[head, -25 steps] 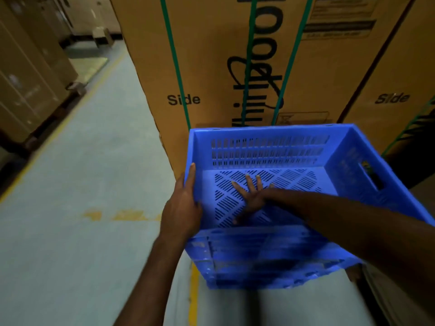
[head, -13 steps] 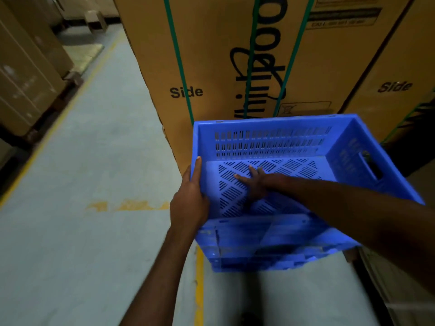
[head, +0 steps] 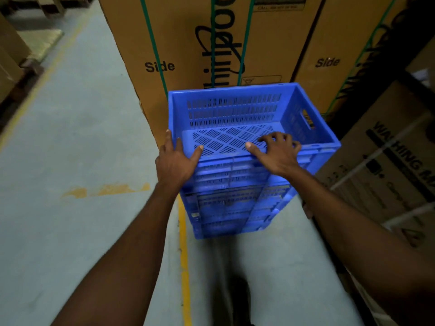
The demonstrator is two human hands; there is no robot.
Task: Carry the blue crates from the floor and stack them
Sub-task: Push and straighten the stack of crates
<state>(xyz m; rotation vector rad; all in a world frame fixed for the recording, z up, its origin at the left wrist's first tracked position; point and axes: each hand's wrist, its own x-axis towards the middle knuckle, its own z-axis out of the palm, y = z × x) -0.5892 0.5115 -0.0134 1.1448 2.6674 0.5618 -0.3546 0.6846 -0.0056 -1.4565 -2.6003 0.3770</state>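
The top crate (head: 235, 111) sits on a stack of lower crates (head: 226, 208), all blue, on the floor (head: 82, 149). Its open side faces up. Its long axis goes from left to right, a little turned, so the right end is nearer to the person. A handle hole is in the short wall on the right.

The left hand (head: 175, 161) holds the near left corner: the thumb lies over the near rim and the fingers are on the outside of the left wall. The right hand (head: 279, 152) grips the near rim more to the right, with the fingers curled over into the crate and the thumb stretched along the rim.

The floor is grey concrete with a yellow line (head: 184, 267) that passes under the stack, and a worn yellow patch (head: 106, 190) to the left. Directly behind the stack stands a tall cardboard box (head: 183, 43) with green straps (head: 153, 43) and the word "Side". On the right lies a washing machine box (head: 388, 165). More cartons (head: 9, 55) stand far left.
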